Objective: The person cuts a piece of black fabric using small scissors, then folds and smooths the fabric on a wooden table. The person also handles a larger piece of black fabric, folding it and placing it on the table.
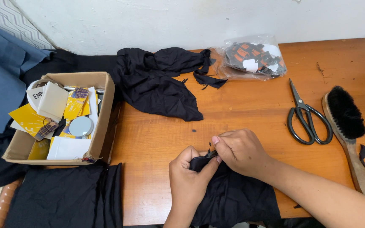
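Black cloth [233, 198] at the near table edge: my left hand [189, 179] is gripping its bunched corner, my right hand [241, 152] is pinching something tiny there (thread, maybe?). Probably mid-trimming; scissors [307, 116] are lying far right, reachable next.

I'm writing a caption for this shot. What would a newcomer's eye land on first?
First, the left hand and right hand at the near edge of the wooden table, pinching a black cloth between them. Next, the black scissors and wooden brush lying to the right, and the cardboard box of yellow and white cards on the left. A crumpled black garment lies behind it, by the wall.
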